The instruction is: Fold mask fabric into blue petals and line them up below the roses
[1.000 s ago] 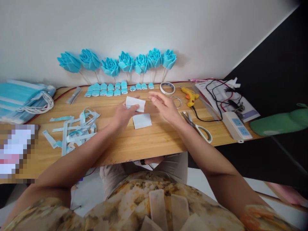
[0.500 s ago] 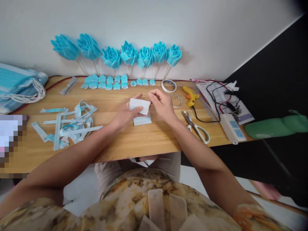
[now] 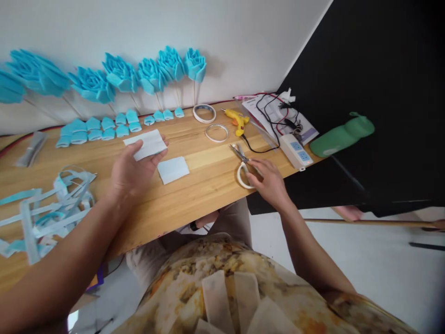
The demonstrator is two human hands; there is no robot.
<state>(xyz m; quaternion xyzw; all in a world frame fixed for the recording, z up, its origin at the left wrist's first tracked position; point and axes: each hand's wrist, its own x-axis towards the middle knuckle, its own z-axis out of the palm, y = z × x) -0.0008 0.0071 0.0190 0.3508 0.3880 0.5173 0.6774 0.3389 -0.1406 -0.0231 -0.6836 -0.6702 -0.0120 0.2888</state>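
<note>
My left hand (image 3: pixel 134 169) holds a pale rectangular piece of mask fabric (image 3: pixel 149 144), its thumb across the near edge and the fingers beneath. Beside that hand, a second pale piece (image 3: pixel 173 170) lies flat on the wooden table (image 3: pixel 205 195). To the right, my right hand (image 3: pixel 267 180) grips the handles of a pair of scissors (image 3: pixel 241 156). The scissors rest on the table with their blades pointing away from me, and the fingers partly hide one handle loop. Small folded blue fabric pieces (image 3: pixel 107 123) stand in rows beyond my left hand.
Blue fabric flowers on sticks (image 3: pixel 120 73) lean against the wall. Tape rolls (image 3: pixel 204 113), a yellow glue gun (image 3: pixel 238 121), a power strip (image 3: pixel 295 151) and a green bottle (image 3: pixel 342 135) are on the right. Cut strips (image 3: pixel 57 208) pile up at left.
My right hand has left the fabric and moved right onto the scissors. My left hand keeps the fabric piece, now held away from the one on the table. The view has turned right.
</note>
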